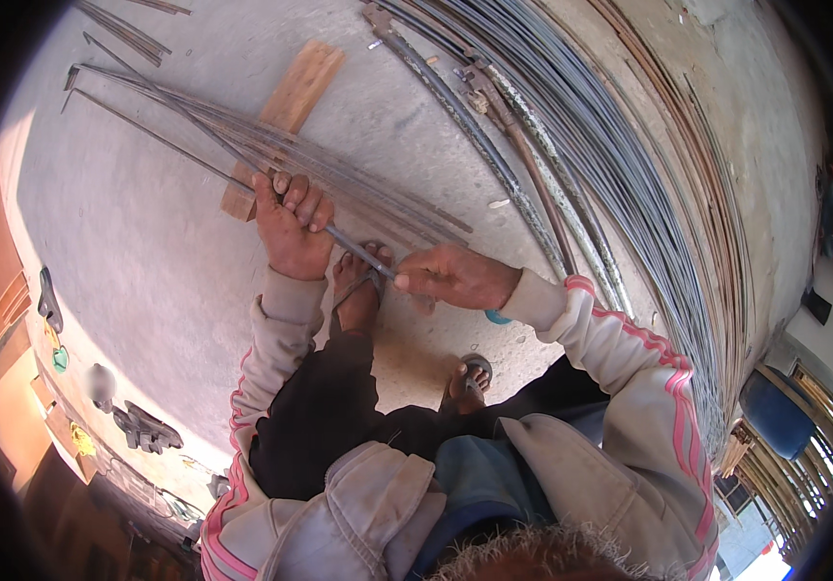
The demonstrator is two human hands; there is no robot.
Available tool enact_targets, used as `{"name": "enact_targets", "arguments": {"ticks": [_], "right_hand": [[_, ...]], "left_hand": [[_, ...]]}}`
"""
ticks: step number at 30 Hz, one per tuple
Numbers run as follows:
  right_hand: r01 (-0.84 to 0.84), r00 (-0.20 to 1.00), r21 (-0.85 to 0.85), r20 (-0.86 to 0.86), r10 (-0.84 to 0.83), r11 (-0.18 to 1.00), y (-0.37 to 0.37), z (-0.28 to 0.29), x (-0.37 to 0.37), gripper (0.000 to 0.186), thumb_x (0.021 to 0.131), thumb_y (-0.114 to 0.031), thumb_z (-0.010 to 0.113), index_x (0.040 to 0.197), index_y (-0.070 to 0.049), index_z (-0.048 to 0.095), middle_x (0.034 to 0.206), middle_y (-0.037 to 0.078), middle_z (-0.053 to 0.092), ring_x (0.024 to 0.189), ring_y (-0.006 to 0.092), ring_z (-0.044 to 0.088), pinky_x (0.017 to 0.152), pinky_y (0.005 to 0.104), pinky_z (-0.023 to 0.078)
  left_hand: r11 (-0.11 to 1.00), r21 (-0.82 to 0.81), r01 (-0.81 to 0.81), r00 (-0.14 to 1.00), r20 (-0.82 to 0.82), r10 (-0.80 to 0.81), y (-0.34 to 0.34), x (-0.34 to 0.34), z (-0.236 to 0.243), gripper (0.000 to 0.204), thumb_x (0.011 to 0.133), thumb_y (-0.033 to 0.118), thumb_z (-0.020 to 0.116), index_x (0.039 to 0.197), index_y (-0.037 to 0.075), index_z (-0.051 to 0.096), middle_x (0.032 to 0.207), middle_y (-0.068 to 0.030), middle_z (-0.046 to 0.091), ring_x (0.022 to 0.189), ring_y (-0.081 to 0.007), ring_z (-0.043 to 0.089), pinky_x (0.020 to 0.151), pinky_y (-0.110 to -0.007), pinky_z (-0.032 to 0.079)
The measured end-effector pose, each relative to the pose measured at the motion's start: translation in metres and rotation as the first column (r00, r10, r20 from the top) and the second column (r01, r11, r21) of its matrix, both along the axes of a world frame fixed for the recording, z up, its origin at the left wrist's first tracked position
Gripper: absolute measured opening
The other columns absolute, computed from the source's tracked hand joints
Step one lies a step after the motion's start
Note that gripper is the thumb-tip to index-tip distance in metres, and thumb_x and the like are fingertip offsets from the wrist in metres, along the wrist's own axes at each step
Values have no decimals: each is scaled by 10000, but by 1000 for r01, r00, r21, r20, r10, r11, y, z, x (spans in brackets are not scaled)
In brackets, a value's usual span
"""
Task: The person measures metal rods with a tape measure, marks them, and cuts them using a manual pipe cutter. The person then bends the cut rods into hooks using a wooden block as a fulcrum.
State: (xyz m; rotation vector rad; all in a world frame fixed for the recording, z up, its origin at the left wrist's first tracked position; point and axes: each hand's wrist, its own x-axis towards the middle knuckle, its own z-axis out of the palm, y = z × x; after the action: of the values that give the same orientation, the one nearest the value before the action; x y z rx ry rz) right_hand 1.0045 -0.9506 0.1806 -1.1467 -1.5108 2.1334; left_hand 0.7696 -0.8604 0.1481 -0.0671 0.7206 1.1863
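Slanting rod (356, 249), pointing upper left

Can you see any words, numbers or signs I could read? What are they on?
None that can be read.
The held metal bar, wooden board and striped jacket show no lettering.
The blue barrel is too small and blurred to tell.

I'm seeing soft shade covering the grey floor (145, 242); harsh sun is glaring nearly white along its left side; the lower-left corner is lying dim; a round patch (99, 384) at left is blurring; lens distortion is curving the long rods (641, 182) inside a black round rim.
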Motion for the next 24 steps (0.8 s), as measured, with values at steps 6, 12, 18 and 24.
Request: {"name": "enact_targets", "arguments": {"ticks": [6, 12, 18, 24], "right_hand": [[-129, 481, 561, 756, -443, 818, 48, -48, 123, 344, 962, -247, 569, 1236, -42, 611, 1245, 215, 616, 1113, 395, 624, 953, 481, 506], [-200, 79, 401, 916, -394, 894, 45, -124, 202, 429, 904, -229, 594, 1301, -89, 511, 1189, 243, 624, 1060, 421, 649, 904, 525, 524], [-237, 280, 364, 914, -295, 901, 49, -138, 238, 543, 838, -242, 704, 1295, -8, 526, 1212, 279, 633, 1054, 428, 651, 899, 482, 524], [244, 566, 636, 519, -640, 732, 17, -75, 239, 529, 948, -357, 612, 1265, 55, 518, 874, 146, 641, 803, 268, 631, 711, 392, 495]], "left_hand": [[997, 71, -7, 996, 88, 1, 2, -2, 10, 409, 1043, 502, 447, 818, 160, 461, 622, 50, 351, 486, -76, 266, 416, -246, 242], [994, 102, -49, 996, 78, 41, 5, 5, 31, 376, 1069, 420, 431, 821, 138, 452, 642, 49, 352, 486, -69, 253, 414, -232, 229], [991, 122, -50, 999, 16, 49, 23, 21, 52, 400, 1074, 445, 390, 833, 133, 455, 669, 37, 367, 507, -88, 277, 441, -245, 267], [976, 199, -90, 986, 158, 59, 50, 36, 82, 401, 1085, 456, 307, 840, 149, 388, 657, 28, 324, 517, -102, 266, 447, -261, 258]]}}
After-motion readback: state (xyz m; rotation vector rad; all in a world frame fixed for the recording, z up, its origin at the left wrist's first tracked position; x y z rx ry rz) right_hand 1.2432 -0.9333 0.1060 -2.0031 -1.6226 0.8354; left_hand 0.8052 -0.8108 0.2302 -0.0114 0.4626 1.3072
